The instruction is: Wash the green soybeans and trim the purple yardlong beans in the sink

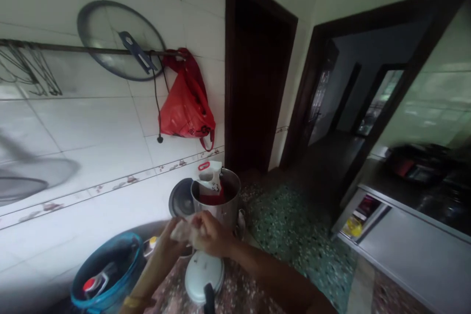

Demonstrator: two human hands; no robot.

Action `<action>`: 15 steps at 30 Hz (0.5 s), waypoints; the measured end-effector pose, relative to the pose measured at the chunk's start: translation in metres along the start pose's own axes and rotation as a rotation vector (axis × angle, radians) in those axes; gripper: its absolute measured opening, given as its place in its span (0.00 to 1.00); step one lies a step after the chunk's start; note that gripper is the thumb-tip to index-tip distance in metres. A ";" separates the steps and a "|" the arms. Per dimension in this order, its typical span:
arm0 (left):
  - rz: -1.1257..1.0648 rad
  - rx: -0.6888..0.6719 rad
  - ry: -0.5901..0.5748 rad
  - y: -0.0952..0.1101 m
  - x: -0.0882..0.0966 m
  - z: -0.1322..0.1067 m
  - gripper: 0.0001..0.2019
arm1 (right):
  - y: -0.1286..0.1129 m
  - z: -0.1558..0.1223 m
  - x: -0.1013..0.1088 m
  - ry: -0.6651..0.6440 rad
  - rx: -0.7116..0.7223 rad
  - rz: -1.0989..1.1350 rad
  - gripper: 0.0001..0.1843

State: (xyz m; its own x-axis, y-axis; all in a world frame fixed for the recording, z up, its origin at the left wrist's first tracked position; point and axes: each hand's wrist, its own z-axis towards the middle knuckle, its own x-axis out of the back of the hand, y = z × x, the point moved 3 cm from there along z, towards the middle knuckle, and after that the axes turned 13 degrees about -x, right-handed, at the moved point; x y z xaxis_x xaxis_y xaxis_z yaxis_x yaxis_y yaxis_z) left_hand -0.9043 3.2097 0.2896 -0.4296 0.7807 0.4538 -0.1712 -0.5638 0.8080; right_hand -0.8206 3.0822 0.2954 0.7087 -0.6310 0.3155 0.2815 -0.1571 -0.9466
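Pot (221, 201) behind lid (203, 272), bucket (106, 274) left (perhaps touching).

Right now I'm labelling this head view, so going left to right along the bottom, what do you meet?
Blue bucket → left hand → pale crumpled thing that both hands hold → right hand → speckled floor → grey cabinet. The white lid lies below the hands.

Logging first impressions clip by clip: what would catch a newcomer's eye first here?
Most likely the red plastic bag hanging from the rail on the white tiled wall. Next, low in the middle, both hands, left and right, meet on a pale crumpled thing in front of a steel pot. A blue bucket sits at bottom left.
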 end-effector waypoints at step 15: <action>0.500 -0.097 0.376 -0.004 -0.001 0.174 0.20 | -0.019 0.295 0.179 0.348 0.237 0.511 0.04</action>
State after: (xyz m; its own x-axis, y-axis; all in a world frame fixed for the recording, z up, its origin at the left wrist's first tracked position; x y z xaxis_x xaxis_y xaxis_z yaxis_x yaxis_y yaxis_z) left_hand -0.7492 3.2581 0.3517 -0.7577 0.2784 0.5902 0.0587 -0.8717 0.4865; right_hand -0.5083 3.1959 0.3895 0.5520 -0.7963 -0.2472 0.1278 0.3738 -0.9187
